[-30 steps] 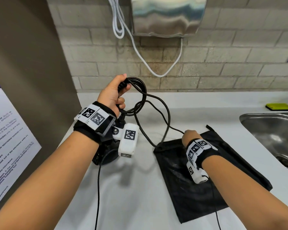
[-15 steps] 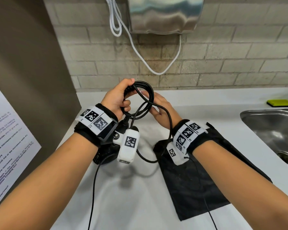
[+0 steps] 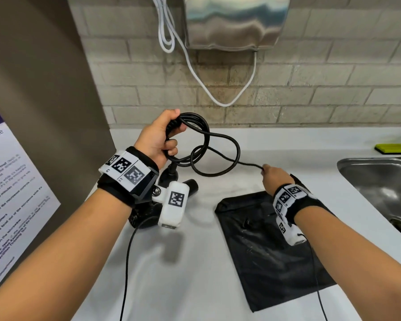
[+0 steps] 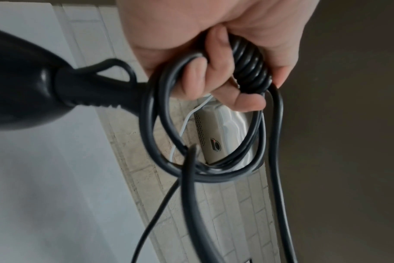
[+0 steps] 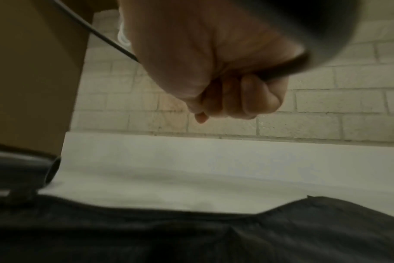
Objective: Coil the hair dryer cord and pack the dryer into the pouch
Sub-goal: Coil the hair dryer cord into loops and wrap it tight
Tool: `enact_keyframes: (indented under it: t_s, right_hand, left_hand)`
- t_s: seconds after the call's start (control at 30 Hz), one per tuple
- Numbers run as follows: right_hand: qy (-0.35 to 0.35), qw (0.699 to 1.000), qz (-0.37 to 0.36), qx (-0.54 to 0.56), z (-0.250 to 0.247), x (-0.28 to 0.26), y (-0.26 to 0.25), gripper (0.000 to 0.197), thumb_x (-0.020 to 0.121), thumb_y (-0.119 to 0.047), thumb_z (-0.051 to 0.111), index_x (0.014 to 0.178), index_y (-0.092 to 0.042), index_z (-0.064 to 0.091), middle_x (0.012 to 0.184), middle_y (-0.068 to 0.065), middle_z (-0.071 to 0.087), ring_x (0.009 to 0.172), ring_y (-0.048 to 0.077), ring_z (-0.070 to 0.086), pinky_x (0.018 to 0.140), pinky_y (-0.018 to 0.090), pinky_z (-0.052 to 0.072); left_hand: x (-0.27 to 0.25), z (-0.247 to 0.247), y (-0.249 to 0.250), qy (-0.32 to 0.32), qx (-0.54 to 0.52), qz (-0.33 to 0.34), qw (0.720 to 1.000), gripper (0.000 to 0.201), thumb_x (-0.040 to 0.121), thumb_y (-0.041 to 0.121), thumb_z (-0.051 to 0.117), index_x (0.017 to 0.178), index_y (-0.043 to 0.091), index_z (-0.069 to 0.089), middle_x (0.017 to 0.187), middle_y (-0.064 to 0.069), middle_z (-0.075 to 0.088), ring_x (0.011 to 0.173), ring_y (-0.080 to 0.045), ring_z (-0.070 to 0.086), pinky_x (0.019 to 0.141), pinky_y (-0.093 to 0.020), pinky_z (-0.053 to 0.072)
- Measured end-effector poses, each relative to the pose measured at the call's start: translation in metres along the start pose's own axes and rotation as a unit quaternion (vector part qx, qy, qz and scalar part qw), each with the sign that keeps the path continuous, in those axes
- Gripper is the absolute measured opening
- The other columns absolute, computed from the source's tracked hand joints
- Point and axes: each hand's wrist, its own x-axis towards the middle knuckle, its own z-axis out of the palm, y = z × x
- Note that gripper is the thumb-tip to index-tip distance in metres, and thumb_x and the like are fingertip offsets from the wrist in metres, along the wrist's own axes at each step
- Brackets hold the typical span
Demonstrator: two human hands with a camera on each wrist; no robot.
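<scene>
Several cord (image 3: 214, 156) loops are gripped in the left hand (image 3: 158, 141), frame centre; the free run is pinched by the right hand (image 3: 272, 177). Dryer (image 3: 171, 174) below left wrist; pouch (image 3: 264, 251) flat, lower right, apparently unpacked. Coiling judged partway.

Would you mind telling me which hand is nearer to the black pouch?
The right hand: it hovers just above the pouch's top edge, pinching the cord. The left hand is farther off to the pouch's left, gripping the coils.

Hair dryer (image 3: 148, 214) body mostly behind left wrist.
</scene>
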Motion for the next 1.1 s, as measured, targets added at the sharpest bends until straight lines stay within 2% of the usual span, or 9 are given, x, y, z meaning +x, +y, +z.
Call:
enact_keyframes:
  t_s: [0.13,0.27,0.37,0.47,0.6,0.7,0.8,0.97,1.1]
  right_hand:
    - [-0.111,0.992,0.025,-0.061,0.003,-0.002,-0.013,0.033,0.092,-0.020,0.045,0.121,-0.007,0.049,0.126,0.015,0.055,0.113,0.033,0.053,0.098,0.043,0.043]
    - [-0.017,0.994,-0.066,-0.080,-0.021,-0.019,-0.051,0.073,0.084,-0.049,0.052,0.144,-0.027,0.018,0.145,0.009,0.034,0.131,0.031,0.035,0.107,0.052,0.025]
    - [0.030,0.983,-0.137,-0.122,-0.036,-0.033,-0.080,0.071,0.087,-0.052,0.048,0.145,-0.033,0.012,0.150,0.009,0.027,0.138,0.030,0.025,0.111,0.057,0.012]
    - [0.018,0.968,-0.249,0.029,-0.036,-0.036,-0.100,0.061,0.091,-0.039,0.047,0.144,-0.035,0.018,0.148,0.005,0.032,0.137,0.025,0.028,0.111,0.056,0.013]
    - [-0.063,0.872,-0.408,0.264,-0.021,-0.033,-0.114,0.043,0.090,-0.019,0.049,0.132,-0.029,0.044,0.128,0.000,0.055,0.122,0.020,0.048,0.109,0.045,0.028]
    - [-0.042,0.851,-0.374,0.366,-0.018,-0.033,-0.110,0.014,0.092,-0.005,0.048,0.098,-0.008,0.060,0.085,0.004,0.063,0.089,0.019,0.058,0.089,0.029,0.043]
    - [0.042,0.849,-0.295,0.436,-0.016,-0.022,-0.097,0.018,0.093,-0.008,0.047,0.082,-0.013,0.060,0.066,0.007,0.058,0.065,0.014,0.051,0.069,0.025,0.042]
    - [0.035,0.946,-0.042,0.319,-0.014,0.003,-0.042,0.021,0.092,-0.009,0.047,0.101,-0.001,0.065,0.087,0.012,0.055,0.084,0.023,0.050,0.073,0.026,0.036]
    - [-0.030,0.989,0.022,0.143,-0.006,0.001,-0.016,0.029,0.095,-0.007,0.039,0.112,-0.001,0.062,0.120,0.017,0.060,0.111,0.034,0.054,0.088,0.032,0.042]
  left_hand:
    - [0.000,0.006,-0.004,-0.009,0.022,0.001,1.000,0.021,0.088,0.031,0.053,0.069,0.023,0.050,0.054,0.009,0.059,0.030,-0.004,0.019,0.037,-0.018,0.016]
    - [0.000,0.009,-0.005,-0.020,0.058,0.003,0.998,0.021,0.088,0.031,0.054,0.069,0.021,0.054,0.055,0.008,0.059,0.031,-0.004,0.018,0.036,-0.017,0.016]
    - [-0.001,0.012,-0.006,-0.027,0.076,0.002,0.997,0.022,0.087,0.030,0.054,0.067,0.022,0.054,0.051,0.008,0.059,0.032,-0.004,0.017,0.038,-0.017,0.015]
    - [-0.002,0.014,-0.008,-0.036,0.082,0.001,0.996,0.022,0.087,0.029,0.054,0.067,0.020,0.054,0.051,0.007,0.059,0.031,-0.005,0.019,0.037,-0.017,0.016]
    - [-0.003,0.015,-0.008,-0.036,0.083,0.002,0.996,0.022,0.087,0.029,0.055,0.067,0.019,0.054,0.050,0.007,0.059,0.030,-0.004,0.021,0.036,-0.016,0.017]
    - [-0.002,0.014,-0.007,-0.033,0.081,0.005,0.996,0.022,0.088,0.029,0.054,0.067,0.020,0.053,0.050,0.008,0.059,0.031,-0.005,0.020,0.037,-0.016,0.016]
    - [0.000,0.011,-0.005,-0.028,0.080,0.014,0.996,0.021,0.088,0.030,0.054,0.068,0.021,0.054,0.051,0.008,0.058,0.032,-0.005,0.018,0.038,-0.017,0.016]
    - [0.001,0.010,-0.004,-0.028,0.087,0.018,0.996,0.020,0.088,0.028,0.053,0.070,0.021,0.052,0.050,0.008,0.057,0.032,-0.005,0.016,0.038,-0.017,0.015]
    - [-0.001,0.017,-0.010,-0.039,0.090,0.012,0.995,0.021,0.087,0.026,0.053,0.068,0.019,0.052,0.050,0.007,0.057,0.032,-0.006,0.016,0.038,-0.017,0.015]
